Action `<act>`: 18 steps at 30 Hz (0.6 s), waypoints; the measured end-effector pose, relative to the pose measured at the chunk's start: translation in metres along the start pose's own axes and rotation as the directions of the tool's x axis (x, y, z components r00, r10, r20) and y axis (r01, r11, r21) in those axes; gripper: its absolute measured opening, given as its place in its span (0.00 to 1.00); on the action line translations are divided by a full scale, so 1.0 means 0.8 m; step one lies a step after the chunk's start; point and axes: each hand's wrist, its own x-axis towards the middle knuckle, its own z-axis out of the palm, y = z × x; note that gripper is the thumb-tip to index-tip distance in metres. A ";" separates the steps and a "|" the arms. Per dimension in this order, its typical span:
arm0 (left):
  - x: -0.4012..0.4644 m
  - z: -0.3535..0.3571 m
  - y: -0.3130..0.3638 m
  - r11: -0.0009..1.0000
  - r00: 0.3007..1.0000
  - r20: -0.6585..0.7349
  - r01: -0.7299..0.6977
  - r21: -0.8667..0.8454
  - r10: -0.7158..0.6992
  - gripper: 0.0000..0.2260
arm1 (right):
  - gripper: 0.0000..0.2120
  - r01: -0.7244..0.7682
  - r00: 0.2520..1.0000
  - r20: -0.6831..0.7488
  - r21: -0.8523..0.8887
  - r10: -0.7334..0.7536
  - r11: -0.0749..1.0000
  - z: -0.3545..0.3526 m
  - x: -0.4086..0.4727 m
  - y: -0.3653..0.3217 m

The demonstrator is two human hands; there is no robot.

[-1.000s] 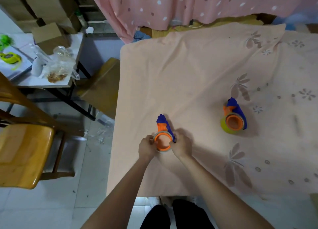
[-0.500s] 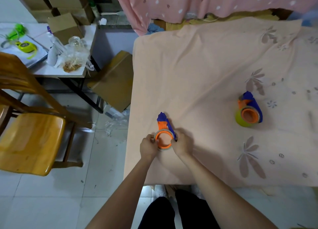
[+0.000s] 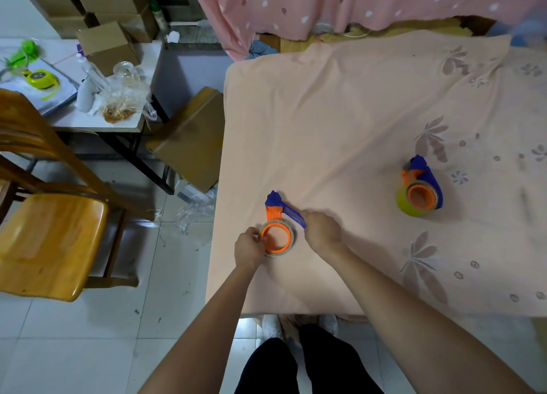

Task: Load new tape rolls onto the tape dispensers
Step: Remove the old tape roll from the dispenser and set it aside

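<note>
A blue and orange tape dispenser [image 3: 278,214] lies near the front left of the peach-covered table [image 3: 340,121]. Around its orange hub sits a thin, nearly used-up cardboard tape core [image 3: 276,236]. My left hand [image 3: 250,247] pinches the left rim of that core. My right hand [image 3: 321,231] is closed over the dispenser's blue handle just right of the hub. A second blue and orange dispenser [image 3: 421,183] carrying a yellow-green tape roll [image 3: 404,202] rests untouched at the right.
A wooden chair [image 3: 47,233] stands on the tiled floor at the left. Behind it a small white table [image 3: 88,118] holds a cardboard box, bottles and plastic bags. A cardboard box [image 3: 192,139] leans against the table's left edge. Pink curtain hangs at the back.
My right hand has shifted right and up, off the core and onto the blue handle, so the core shows fully. The camera view has swung left.
</note>
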 end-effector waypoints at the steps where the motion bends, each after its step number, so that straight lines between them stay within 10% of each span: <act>1: -0.001 0.000 0.000 1.000 1.000 0.002 -0.001 0.003 0.001 0.12 | 0.17 0.004 1.000 -0.008 -0.042 -0.004 0.999 0.000 -0.003 -0.002; 10: 0.001 -0.004 -0.006 0.999 0.997 0.073 -0.006 -0.050 0.010 0.17 | 0.27 0.206 0.916 -0.349 -0.016 -0.199 0.978 0.017 -0.040 -0.031; 18: 0.011 -0.039 -0.019 0.975 0.998 0.027 0.068 -0.213 -0.064 0.15 | 0.41 0.308 0.951 0.066 -0.181 -0.301 0.934 0.040 -0.034 -0.066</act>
